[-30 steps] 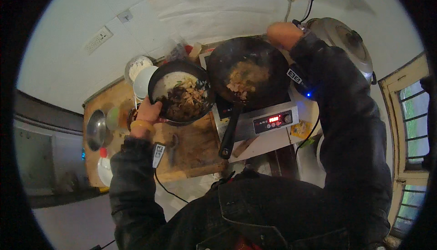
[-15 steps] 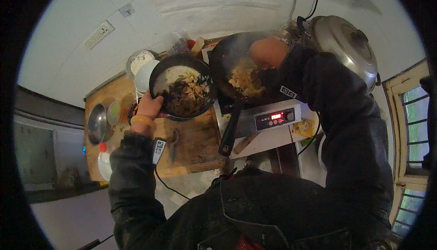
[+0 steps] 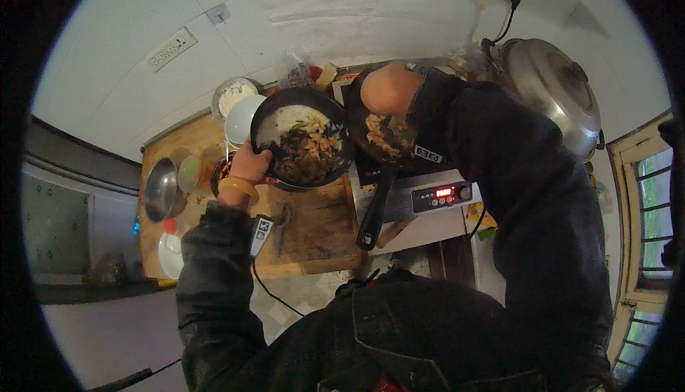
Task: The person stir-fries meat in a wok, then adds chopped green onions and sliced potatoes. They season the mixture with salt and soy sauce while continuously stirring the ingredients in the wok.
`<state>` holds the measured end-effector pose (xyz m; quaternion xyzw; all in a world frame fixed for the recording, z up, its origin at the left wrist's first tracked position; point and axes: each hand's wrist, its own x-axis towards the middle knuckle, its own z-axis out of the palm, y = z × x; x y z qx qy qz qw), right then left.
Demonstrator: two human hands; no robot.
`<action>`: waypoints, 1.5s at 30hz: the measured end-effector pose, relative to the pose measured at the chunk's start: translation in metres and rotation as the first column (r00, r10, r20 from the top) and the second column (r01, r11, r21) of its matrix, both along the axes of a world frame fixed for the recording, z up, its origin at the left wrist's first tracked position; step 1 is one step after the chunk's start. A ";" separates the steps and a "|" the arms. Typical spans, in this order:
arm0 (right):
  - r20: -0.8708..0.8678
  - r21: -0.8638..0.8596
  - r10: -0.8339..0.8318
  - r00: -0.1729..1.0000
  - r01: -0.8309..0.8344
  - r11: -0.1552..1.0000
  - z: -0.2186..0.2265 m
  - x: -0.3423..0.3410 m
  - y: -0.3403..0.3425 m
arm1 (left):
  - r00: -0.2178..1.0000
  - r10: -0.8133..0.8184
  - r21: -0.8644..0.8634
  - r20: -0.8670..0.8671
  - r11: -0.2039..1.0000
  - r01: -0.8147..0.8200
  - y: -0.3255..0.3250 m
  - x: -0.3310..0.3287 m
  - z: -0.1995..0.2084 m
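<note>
My left hand (image 3: 251,166) grips the left rim of a round black bowl (image 3: 303,94), thumb over the edge. Inside the bowl are a pale layer, dark pieces and light brown chunks of cooked food. The bowl is held up beside a black frying pan (image 3: 377,206), close to the pan's left edge. Over the pan is my right hand (image 3: 389,91), closed, with its fingers turned away and whatever it holds hidden. Light brown cooked food (image 3: 385,135) lies in the pan beneath it. My right sleeve covers much of the pan.
The pan sits on an induction cooker (image 3: 442,196) with a lit red display. A large lidded metal pot (image 3: 549,92) stands right. On the wooden table (image 3: 321,235) are a metal bowl (image 3: 161,190), a white bowl (image 3: 243,119) and a bowl of white food (image 3: 234,96).
My right hand has moved left across the pan, nearer the black bowl. My left hand still holds the bowl. The whole view has shifted slightly.
</note>
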<state>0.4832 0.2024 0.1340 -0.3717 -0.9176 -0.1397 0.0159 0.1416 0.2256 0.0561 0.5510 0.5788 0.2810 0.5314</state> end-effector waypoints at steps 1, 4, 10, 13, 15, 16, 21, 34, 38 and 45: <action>0.062 -0.002 -0.031 0.998 0.031 1.000 -0.004 -0.005 0.001 | 1.000 0.011 -0.012 -0.022 1.000 -0.011 0.001 -0.002 -0.002; 0.069 0.099 -0.041 0.997 0.034 0.994 -0.015 -0.016 0.004 | 0.998 -0.010 0.026 -0.065 1.000 0.011 0.009 -0.010 -0.011; -0.148 0.068 0.201 0.968 -0.193 0.979 0.022 -0.021 -0.002 | 0.993 -0.087 0.086 -0.083 0.992 0.094 0.019 -0.022 -0.023; 0.006 -0.149 0.018 1.000 -0.017 0.989 0.068 -0.038 -0.005 | 0.989 -0.079 0.077 -0.128 0.993 0.089 0.015 -0.020 -0.015; 0.335 -0.347 -0.238 0.912 0.354 0.869 0.090 -0.070 0.010 | 0.996 -0.055 0.019 -0.070 0.998 0.056 0.010 -0.018 -0.006; 0.525 -0.363 -0.354 0.774 0.580 0.730 0.095 -0.079 0.012 | 0.994 -0.055 0.003 -0.096 0.998 0.055 0.008 -0.016 -0.001; 0.151 -0.287 -0.338 0.929 0.368 0.884 0.079 -0.057 0.007 | 1.000 -0.020 0.007 -0.022 1.000 0.020 -0.002 -0.014 0.011; 0.076 -0.089 -0.313 0.947 0.319 0.943 -0.018 -0.022 0.014 | 0.997 -0.044 -0.005 -0.068 0.999 0.044 0.008 -0.034 -0.006; -0.050 0.080 -0.082 0.995 0.086 0.993 -0.005 -0.036 0.011 | 0.997 -0.044 0.049 -0.066 0.998 0.047 0.002 -0.034 0.000; 0.123 -0.241 -0.316 0.941 0.337 0.910 0.097 -0.093 -0.026 | 0.990 -0.026 0.000 -0.135 1.000 0.026 0.003 -0.044 -0.001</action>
